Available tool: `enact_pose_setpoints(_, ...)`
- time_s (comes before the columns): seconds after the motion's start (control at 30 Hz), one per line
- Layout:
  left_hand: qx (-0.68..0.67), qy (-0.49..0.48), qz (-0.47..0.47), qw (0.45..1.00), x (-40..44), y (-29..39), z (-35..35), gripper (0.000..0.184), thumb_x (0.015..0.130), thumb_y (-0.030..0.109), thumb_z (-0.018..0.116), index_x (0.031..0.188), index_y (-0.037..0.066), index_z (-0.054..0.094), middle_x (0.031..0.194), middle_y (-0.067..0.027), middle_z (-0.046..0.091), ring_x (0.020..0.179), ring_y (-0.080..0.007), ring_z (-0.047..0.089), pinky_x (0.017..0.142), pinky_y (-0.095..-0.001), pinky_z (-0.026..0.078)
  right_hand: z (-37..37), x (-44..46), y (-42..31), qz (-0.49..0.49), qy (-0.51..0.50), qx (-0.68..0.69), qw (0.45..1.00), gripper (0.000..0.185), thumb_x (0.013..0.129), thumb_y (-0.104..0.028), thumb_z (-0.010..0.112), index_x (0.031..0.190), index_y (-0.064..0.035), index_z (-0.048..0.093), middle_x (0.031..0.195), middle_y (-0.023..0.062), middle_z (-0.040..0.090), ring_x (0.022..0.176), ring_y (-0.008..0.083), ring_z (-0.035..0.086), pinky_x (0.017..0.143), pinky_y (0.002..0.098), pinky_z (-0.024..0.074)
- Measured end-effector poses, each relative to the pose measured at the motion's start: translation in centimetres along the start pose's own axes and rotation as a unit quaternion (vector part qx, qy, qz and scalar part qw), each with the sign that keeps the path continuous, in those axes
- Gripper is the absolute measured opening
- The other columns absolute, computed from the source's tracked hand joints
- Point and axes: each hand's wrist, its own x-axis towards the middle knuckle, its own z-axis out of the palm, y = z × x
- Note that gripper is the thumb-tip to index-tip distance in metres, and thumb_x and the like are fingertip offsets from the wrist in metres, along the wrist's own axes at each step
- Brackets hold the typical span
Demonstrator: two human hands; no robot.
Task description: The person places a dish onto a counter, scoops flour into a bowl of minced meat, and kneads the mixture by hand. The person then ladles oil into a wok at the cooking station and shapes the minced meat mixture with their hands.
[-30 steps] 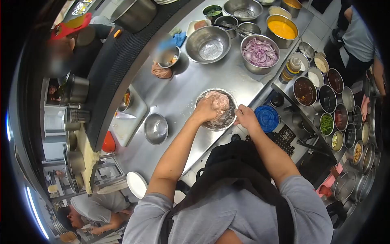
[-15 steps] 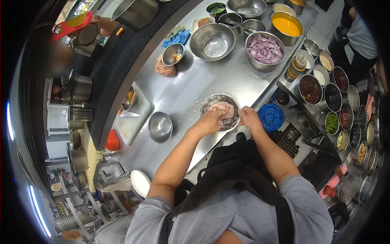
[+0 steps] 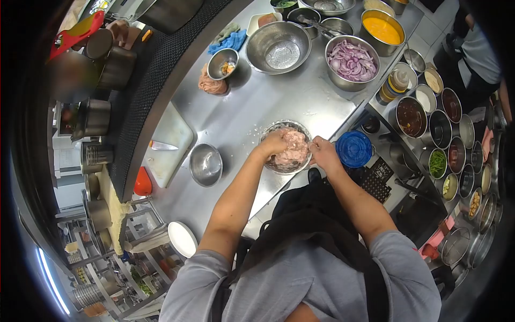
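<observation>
A steel mixing bowl point(image 3: 284, 172) sits near the front edge of the steel counter with a lump of pale pink minced meat point(image 3: 294, 150) in it. Inside the bowl, at the meat's left side, my left hand point(image 3: 272, 145) has its fingers curled into the meat, and the fingertips are hidden. My right hand point(image 3: 324, 153) pinches the bowl's right rim, fingers closed. Left of the bowl stands a smaller steel bowl point(image 3: 206, 165) that looks bare inside.
A knife point(image 3: 164, 146) lies on a white cutting board point(image 3: 170, 153). Farther back are a large steel bowl point(image 3: 256, 51), sliced red onions point(image 3: 351, 61) and a pot of orange liquid point(image 3: 383, 30). A blue lid point(image 3: 354, 149) is at right. Other people stand beyond the shelf and at far right.
My left hand has moved up and left around the meat, which now shows as a rounder lump. The small bowl of vegetables by the cutting board is no longer visible.
</observation>
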Motion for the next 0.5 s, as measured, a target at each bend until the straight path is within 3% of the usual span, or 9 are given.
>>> enact_pose_setpoints(0.03,-0.001,-0.003,-0.004,1.000,-1.0,0.8,0.7,0.051,0.072,0.008,0.068,0.122,0.004,0.057,0.115,-0.0182,0.062,0.109,-0.0274,0.058,0.093,-0.0343,0.045,0.2,-0.2,0.2,-0.002,0.000,-0.023,1.000,0.021,0.089,-0.016,0.053,0.085,0.0048,0.056,0.074,0.0198,0.063,0.058,0.0260,0.067,0.053,0.0351,0.0520)
enact_pose_setpoints(0.1,0.122,0.033,0.014,0.992,-2.4,3.3,1.1,0.050,0.073,0.007,0.065,0.121,0.005,0.058,0.113,-0.0179,0.063,0.106,-0.0279,0.059,0.092,-0.0347,0.045,0.4,0.3,1.7,-0.074,0.018,-0.083,0.994,0.022,0.088,-0.016,0.053,0.084,0.0053,0.055,0.075,0.0228,0.062,0.060,0.0285,0.067,0.054,0.0366,0.0520)
enact_pose_setpoints(0.17,0.159,0.031,0.033,0.986,-3.1,4.4,0.4,0.049,0.071,0.011,0.068,0.120,0.008,0.059,0.112,-0.0184,0.063,0.106,-0.0302,0.059,0.091,-0.0363,0.046,0.5,-0.7,1.1,-0.003,-0.014,0.031,0.999,0.023,0.088,-0.017,0.054,0.084,0.0054,0.055,0.077,0.0239,0.062,0.061,0.0291,0.067,0.054,0.0369,0.0518)
enact_pose_setpoints(0.23,0.273,0.076,0.026,0.959,-4.7,6.1,-0.5,0.048,0.073,0.028,0.071,0.115,0.008,0.061,0.113,-0.0215,0.061,0.105,-0.0357,0.059,0.090,-0.0395,0.047,0.6,0.1,2.3,-0.032,-0.023,-0.015,0.999,0.025,0.088,-0.018,0.054,0.084,0.0060,0.055,0.076,0.0213,0.062,0.058,0.0268,0.066,0.052,0.0356,0.0518)
enact_pose_setpoints(0.27,0.275,0.077,0.024,0.958,-5.6,7.3,-0.9,0.048,0.073,0.028,0.071,0.115,0.008,0.061,0.113,-0.0215,0.061,0.105,-0.0357,0.059,0.090,-0.0395,0.047,0.3,-0.1,1.8,-0.008,-0.028,0.008,1.000,0.025,0.089,-0.018,0.054,0.084,0.0061,0.055,0.075,0.0201,0.061,0.057,0.0260,0.066,0.051,0.0349,0.0517)
enact_pose_setpoints(0.33,0.306,0.106,-0.007,0.946,-7.6,9.3,-1.2,0.070,0.065,0.023,0.075,0.129,0.010,0.051,0.116,-0.0204,0.060,0.114,-0.0354,0.054,0.097,-0.0401,0.043,-0.1,0.2,1.8,0.007,-0.035,0.009,0.999,0.025,0.090,-0.018,0.055,0.084,0.0063,0.055,0.075,0.0184,0.061,0.053,0.0246,0.065,0.051,0.0338,0.0516)
enact_pose_setpoints(0.37,0.307,0.109,-0.007,0.945,-7.9,8.4,-1.3,0.070,0.065,0.023,0.075,0.129,0.010,0.051,0.116,-0.0204,0.060,0.114,-0.0354,0.054,0.097,-0.0401,0.043,0.0,0.2,1.6,0.004,-0.036,0.009,0.999,0.025,0.090,-0.018,0.055,0.084,0.0063,0.055,0.075,0.0184,0.061,0.053,0.0246,0.065,0.051,0.0338,0.0516)
enact_pose_setpoints(0.43,0.309,0.017,0.109,0.945,-8.7,7.8,-1.6,0.075,0.065,0.024,0.075,0.132,0.009,0.047,0.126,-0.0202,0.054,0.122,-0.0362,0.047,0.103,-0.0397,0.038,-0.3,0.0,0.4,0.029,-0.037,0.016,0.999,0.025,0.089,-0.019,0.055,0.084,0.0059,0.056,0.075,0.0188,0.062,0.054,0.0245,0.065,0.051,0.0338,0.0512)
enact_pose_setpoints(0.5,0.251,-0.013,0.109,0.962,-8.6,7.4,-2.4,0.075,0.065,0.025,0.076,0.131,0.006,0.048,0.133,-0.0223,0.048,0.129,-0.0361,0.040,0.107,-0.0396,0.033,-0.4,0.2,0.5,0.034,-0.035,0.016,0.999,0.025,0.089,-0.019,0.055,0.084,0.0055,0.056,0.076,0.0192,0.062,0.054,0.0249,0.066,0.051,0.0338,0.0511)
